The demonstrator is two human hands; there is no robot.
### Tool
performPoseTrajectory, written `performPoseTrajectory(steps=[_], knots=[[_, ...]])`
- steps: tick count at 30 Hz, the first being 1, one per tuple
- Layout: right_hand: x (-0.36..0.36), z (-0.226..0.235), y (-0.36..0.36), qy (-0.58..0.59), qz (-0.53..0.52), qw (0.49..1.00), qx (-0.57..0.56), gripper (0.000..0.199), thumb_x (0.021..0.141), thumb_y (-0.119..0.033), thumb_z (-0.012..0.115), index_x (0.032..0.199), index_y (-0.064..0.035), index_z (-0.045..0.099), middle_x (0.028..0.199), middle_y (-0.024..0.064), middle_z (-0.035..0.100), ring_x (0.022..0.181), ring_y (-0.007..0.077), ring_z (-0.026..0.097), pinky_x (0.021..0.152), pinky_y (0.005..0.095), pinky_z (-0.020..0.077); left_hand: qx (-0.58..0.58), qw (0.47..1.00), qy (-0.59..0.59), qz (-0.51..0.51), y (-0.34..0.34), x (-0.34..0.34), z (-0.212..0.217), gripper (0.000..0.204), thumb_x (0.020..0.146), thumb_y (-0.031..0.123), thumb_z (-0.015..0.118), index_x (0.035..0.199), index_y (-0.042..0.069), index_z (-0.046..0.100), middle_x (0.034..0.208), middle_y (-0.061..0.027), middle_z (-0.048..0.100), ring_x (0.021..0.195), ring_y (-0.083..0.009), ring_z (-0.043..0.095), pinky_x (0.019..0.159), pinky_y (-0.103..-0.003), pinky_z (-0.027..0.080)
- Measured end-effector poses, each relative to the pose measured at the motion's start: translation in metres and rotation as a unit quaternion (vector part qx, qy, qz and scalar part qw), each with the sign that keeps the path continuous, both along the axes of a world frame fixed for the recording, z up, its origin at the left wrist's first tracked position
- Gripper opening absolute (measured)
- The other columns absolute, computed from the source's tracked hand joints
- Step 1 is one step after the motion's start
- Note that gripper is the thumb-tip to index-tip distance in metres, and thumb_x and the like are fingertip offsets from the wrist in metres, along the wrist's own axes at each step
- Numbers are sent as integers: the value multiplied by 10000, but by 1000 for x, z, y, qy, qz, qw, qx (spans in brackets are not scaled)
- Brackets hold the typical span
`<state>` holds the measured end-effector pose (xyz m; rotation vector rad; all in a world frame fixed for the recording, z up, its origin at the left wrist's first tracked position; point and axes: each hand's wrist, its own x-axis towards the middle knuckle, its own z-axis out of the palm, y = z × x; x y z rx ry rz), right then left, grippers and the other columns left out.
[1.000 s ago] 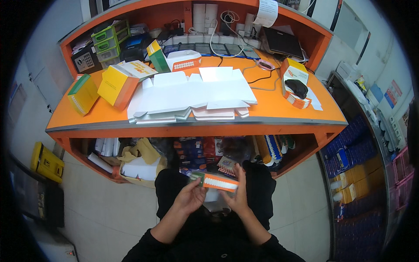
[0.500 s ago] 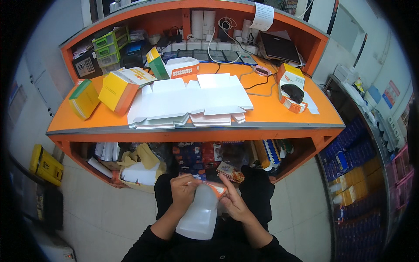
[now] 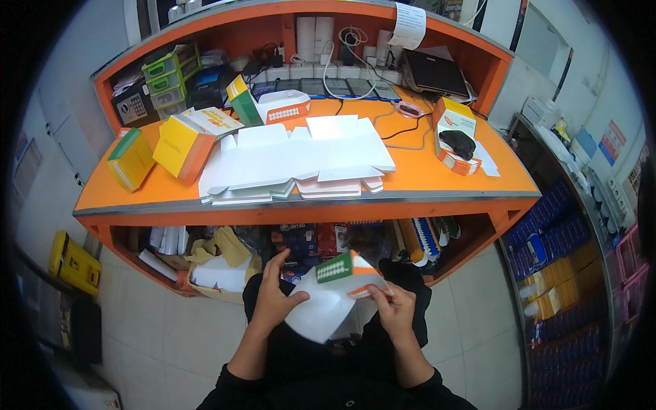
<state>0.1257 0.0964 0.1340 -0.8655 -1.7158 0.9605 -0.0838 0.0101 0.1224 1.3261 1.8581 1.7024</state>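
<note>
Over my lap is a part-folded cardboard box (image 3: 320, 306), its plain white inside facing me. A green panel and orange-white end flaps show at its top and right. My right hand (image 3: 396, 313) is closed in a pinch on the orange-and-white flap at the box's right side. At the box's left edge my left hand (image 3: 273, 301) has its fingers stretched and apart, with the thumb at the white card. On the desk ahead lies a stack of flat white carton blanks (image 3: 294, 157), some with flaps raised.
Yellow, green and orange boxes (image 3: 184, 147) stand at the desk's left. An open box (image 3: 456, 130) with a black item (image 3: 458, 144) stands at right. The orange desk's front edge (image 3: 307, 213) lies beyond my hands. A carton (image 3: 219, 273) sits on the shelf below.
The box has turned and opened out, bringing its green panel into view. My right hand moved right and now pinches a flap; my left hand loosened from its pinch and its fingers spread.
</note>
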Motion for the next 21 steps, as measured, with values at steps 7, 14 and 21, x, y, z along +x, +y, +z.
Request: performPoseTrajectory(steps=[7, 14, 21], knots=[[14, 6, -2, 131, 233, 944, -193, 173, 846, -103, 634, 964, 22, 656, 838, 104, 683, 689, 133, 648, 615, 251, 497, -80, 930, -200, -296, -8, -19, 12, 524, 739, 77, 713, 1228, 19, 536, 1108, -117, 615, 1022, -166, 565, 905, -292, 424], [17, 23, 29, 304, 211, 904, -212, 216, 912, -222, 549, 931, -8, 537, 617, 63, 580, 364, 74, 452, 342, 216, 391, 195, 920, -175, -290, 23, -35, 79, 531, 839, 403, 623, 1152, -23, 566, 1107, -125, 585, 1036, -228, 550, 934, -335, 400], [-18, 112, 131, 425, 90, 885, -169, 301, 946, -257, 491, 1113, -7, 512, 970, 120, 623, 835, 153, 617, 745, 251, 516, 33, 944, 279, -173, 127, -43, 167, 305, 825, 262, 626, 1004, 15, 634, 1041, -124, 619, 977, -209, 573, 863, -309, 436]])
